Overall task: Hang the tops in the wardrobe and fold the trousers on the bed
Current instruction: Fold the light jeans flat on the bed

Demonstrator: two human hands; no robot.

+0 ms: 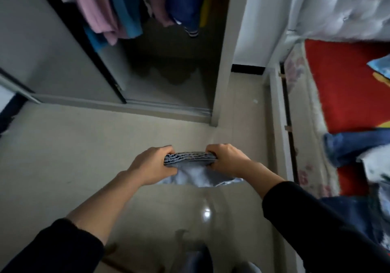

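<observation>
Garment (191,163) stretched between left grip (155,165) and right grip (228,158).

Both arms wear black long sleeves (52,249) pushed back, leaving forearms and each hand (154,165) bare.

Both arms reach forward and inward, forearms bare, dark sleeves pushed up toward the elbows. The left hand (153,164) is clenched, back up, fingers curled over the left end of a folded garment (191,158), thumb underneath. The right hand (226,158) mirrors it at the right end, knuckles up, fingers curled tight. The fists sit level and near each other, the cloth bunched between them.
</observation>
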